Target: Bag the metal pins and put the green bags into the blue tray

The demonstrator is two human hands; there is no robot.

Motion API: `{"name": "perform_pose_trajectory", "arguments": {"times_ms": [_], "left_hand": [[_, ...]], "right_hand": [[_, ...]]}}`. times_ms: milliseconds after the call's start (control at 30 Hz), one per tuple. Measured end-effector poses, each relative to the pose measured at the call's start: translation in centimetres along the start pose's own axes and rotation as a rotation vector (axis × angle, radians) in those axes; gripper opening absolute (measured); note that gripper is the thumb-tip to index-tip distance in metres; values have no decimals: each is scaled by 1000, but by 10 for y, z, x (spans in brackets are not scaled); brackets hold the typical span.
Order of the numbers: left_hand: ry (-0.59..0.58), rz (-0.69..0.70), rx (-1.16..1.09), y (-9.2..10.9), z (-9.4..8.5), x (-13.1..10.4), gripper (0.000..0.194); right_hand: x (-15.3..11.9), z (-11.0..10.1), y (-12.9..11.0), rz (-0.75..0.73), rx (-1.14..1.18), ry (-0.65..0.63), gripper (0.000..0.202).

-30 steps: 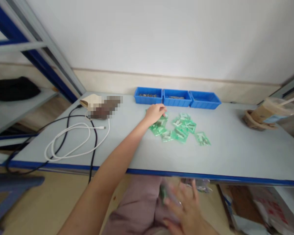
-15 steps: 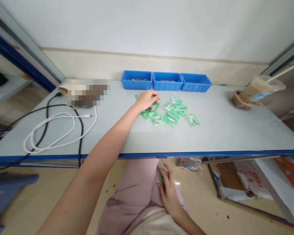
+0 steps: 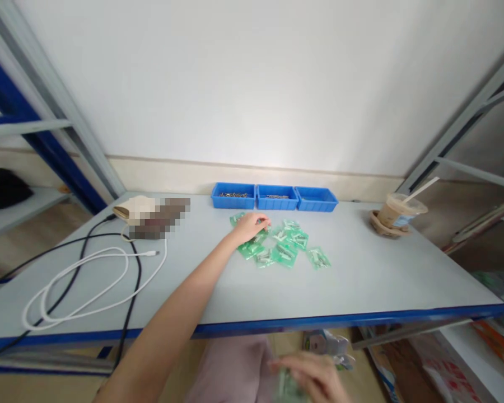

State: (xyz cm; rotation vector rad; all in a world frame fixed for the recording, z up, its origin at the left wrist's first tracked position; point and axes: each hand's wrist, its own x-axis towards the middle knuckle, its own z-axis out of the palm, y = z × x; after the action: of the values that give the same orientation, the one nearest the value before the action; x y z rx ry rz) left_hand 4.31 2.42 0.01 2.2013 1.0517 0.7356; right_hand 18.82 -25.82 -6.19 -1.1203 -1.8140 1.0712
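Note:
Small green plastic bags (image 3: 284,254) of metal and pale pieces lie in a loose pile on the grey table. My left hand (image 3: 250,226) is over the left part of this pile, its fingers curled together; whatever is between the fingertips is hidden. Low in the view, in front of the table edge and above my lap, my right hand (image 3: 315,370) is smeared by motion. A green bag (image 3: 288,386) shows under its bent fingers and appears held. One bag (image 3: 318,258) lies apart at the right of the pile.
Three blue bins (image 3: 276,197) stand along the wall; the left and middle ones hold small metal pieces. A drink cup (image 3: 397,212) in a cardboard holder is at the right. White cable (image 3: 105,252), black cable (image 3: 138,274) and a blurred-out brown object (image 3: 159,218) occupy the left.
The view has tilted up, so the table sits lower. My right hand has lifted from my lap with the green bag. My left hand stays at the pile.

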Motion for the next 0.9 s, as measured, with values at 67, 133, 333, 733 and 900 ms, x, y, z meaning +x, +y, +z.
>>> {"name": "perform_pose_trajectory", "arguments": {"times_ms": [67, 133, 333, 733, 900], "left_hand": [[10, 34, -110, 4, 0, -1, 34], [0, 63, -242, 10, 0, -2, 38], [-36, 18, -541, 17, 8, 1, 41], [334, -3, -195, 6, 4, 4, 12], [336, 48, -137, 10, -4, 3, 11]], "right_hand": [[46, -37, -27, 60, 67, 208, 28], [99, -69, -39, 19, 134, 389, 27], [236, -110, 0, -93, 478, 635, 47], [243, -109, 28, -112, 420, 427, 16], [244, -109, 23, -152, 398, 385, 12]]}}
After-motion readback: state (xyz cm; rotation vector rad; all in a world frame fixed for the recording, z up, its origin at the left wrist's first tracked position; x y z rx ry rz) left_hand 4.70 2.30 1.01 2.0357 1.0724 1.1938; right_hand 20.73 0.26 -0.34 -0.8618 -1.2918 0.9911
